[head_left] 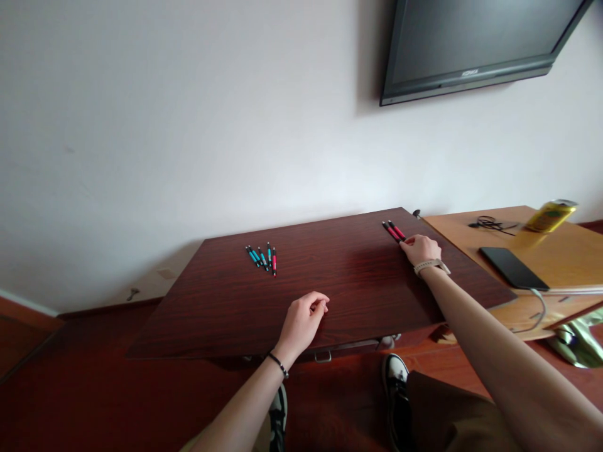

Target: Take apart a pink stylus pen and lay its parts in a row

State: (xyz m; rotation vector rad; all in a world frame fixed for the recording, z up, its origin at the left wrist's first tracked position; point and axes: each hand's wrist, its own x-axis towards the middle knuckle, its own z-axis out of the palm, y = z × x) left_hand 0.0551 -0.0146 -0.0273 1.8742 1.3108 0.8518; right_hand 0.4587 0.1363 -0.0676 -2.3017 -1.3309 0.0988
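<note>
Two red-and-black pens lie side by side near the far right part of the dark wooden table. My right hand rests at their near ends, its fingers pinched on a red pen; the fingertips are partly hidden. Above the table's front edge, my left hand is loosely curled with nothing visible in it. Further left lies a loose group of several blue-and-black pens, fanned out. One red pen lies at the right side of that group.
A lighter wooden cabinet adjoins the table on the right. On it are a black phone with a white cable, a coiled black cable and a yellow can. A television hangs on the wall above.
</note>
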